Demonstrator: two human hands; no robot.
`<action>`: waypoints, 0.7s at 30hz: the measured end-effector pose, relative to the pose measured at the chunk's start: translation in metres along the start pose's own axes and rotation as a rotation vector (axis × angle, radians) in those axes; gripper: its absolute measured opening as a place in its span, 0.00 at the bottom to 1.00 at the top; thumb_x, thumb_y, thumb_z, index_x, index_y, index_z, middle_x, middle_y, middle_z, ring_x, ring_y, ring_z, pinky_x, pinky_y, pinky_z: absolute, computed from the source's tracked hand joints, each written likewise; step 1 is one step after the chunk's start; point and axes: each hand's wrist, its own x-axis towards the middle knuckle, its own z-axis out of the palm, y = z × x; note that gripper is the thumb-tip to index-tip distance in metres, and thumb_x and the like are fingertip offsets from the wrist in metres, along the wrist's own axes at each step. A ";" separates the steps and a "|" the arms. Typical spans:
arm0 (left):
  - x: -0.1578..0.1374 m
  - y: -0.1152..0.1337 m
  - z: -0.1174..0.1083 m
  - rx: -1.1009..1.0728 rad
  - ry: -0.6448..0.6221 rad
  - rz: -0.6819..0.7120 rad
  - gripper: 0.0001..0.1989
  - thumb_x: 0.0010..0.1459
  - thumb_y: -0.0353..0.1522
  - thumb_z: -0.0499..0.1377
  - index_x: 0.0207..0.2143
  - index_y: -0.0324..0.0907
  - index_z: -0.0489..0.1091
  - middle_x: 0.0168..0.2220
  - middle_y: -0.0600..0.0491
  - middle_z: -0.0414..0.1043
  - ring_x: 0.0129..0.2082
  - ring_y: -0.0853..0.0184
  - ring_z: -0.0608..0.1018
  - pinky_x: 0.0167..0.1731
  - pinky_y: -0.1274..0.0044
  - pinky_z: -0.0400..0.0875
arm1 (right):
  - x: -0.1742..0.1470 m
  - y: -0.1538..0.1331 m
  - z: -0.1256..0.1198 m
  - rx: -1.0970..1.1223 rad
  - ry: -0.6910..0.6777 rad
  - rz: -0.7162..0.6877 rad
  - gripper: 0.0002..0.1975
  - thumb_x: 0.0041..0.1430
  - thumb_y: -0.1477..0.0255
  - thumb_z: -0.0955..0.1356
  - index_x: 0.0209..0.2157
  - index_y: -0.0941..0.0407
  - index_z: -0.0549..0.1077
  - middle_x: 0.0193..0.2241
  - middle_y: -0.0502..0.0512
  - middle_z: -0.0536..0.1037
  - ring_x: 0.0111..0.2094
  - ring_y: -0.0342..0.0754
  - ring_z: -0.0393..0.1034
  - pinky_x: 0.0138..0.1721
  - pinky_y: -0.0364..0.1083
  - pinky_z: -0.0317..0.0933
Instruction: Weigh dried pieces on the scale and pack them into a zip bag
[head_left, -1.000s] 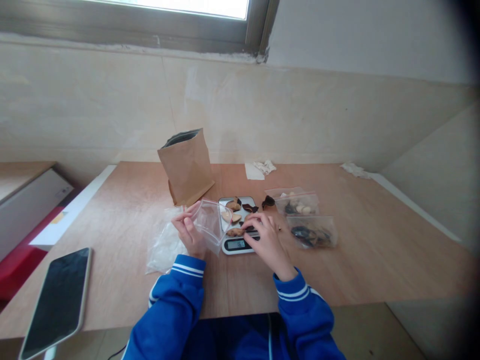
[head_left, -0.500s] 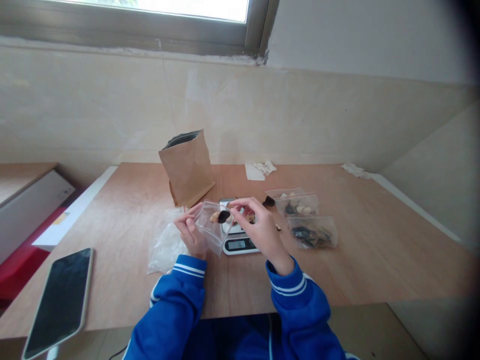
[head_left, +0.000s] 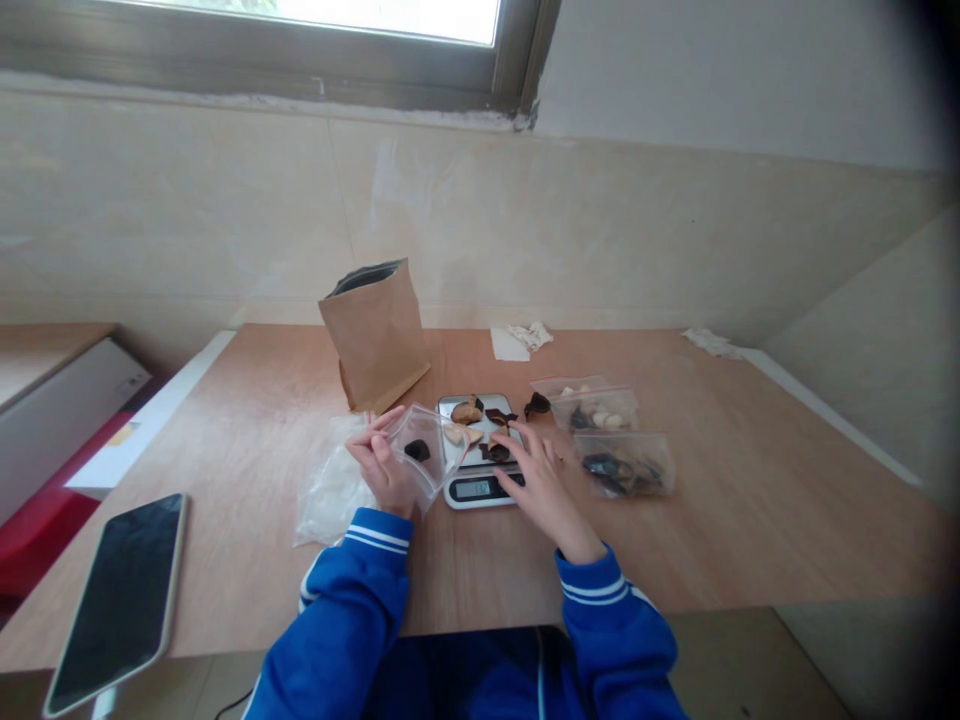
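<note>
My left hand point(head_left: 382, 465) is closed on the edge of a clear zip bag point(head_left: 429, 480), tilted beside the scale. Inside the bag lies a dark piece point(head_left: 417, 450). Over the right side of the digital kitchen scale point(head_left: 454, 495), my right hand point(head_left: 540, 478) has its fingers apart, near the pieces there. Several brown and dark dried pieces point(head_left: 466, 410) rest on the scale plate, too small to name surely. The display shows blurred digits. One more dark piece point(head_left: 537, 404) sits on the table just right of the scale.
A brown paper pouch point(head_left: 379, 340) stands open behind the scale. Empty-looking clear bags point(head_left: 330, 490) lie under my left hand. To the right are two filled zip bags, one with pale pieces point(head_left: 604, 415), one with dark strips point(head_left: 630, 468). A tablet point(head_left: 120, 595) stands at the left.
My right hand has drawn back from the bag's mouth, down and right to the scale, with its fingers spread. The dark piece now sits lower in the bag. More of the scale shows.
</note>
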 end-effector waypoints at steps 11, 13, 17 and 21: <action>0.001 -0.002 -0.002 -0.010 -0.011 0.042 0.05 0.65 0.35 0.45 0.36 0.45 0.55 0.41 0.45 0.76 0.43 0.61 0.77 0.48 0.62 0.66 | 0.003 0.001 -0.004 0.205 -0.004 -0.020 0.11 0.60 0.75 0.64 0.43 0.52 0.74 0.44 0.57 0.75 0.47 0.56 0.67 0.49 0.56 0.61; 0.001 -0.003 -0.002 -0.008 -0.014 0.047 0.05 0.65 0.35 0.45 0.36 0.45 0.55 0.41 0.45 0.75 0.43 0.61 0.77 0.48 0.62 0.66 | 0.005 0.000 -0.006 0.246 0.014 -0.018 0.10 0.61 0.73 0.64 0.43 0.52 0.74 0.43 0.56 0.76 0.46 0.55 0.68 0.49 0.55 0.61; 0.001 -0.004 -0.003 0.004 -0.022 0.051 0.05 0.65 0.35 0.45 0.36 0.45 0.55 0.41 0.44 0.75 0.44 0.61 0.77 0.49 0.62 0.65 | 0.011 -0.011 -0.014 0.334 0.122 0.061 0.11 0.62 0.69 0.64 0.43 0.54 0.74 0.41 0.57 0.78 0.43 0.53 0.70 0.47 0.53 0.64; 0.000 -0.005 -0.003 -0.004 -0.032 0.056 0.05 0.66 0.35 0.45 0.37 0.44 0.55 0.42 0.44 0.75 0.44 0.62 0.77 0.49 0.62 0.65 | 0.022 -0.037 -0.027 0.482 0.262 0.183 0.13 0.62 0.65 0.65 0.44 0.57 0.74 0.38 0.57 0.78 0.33 0.48 0.71 0.38 0.48 0.67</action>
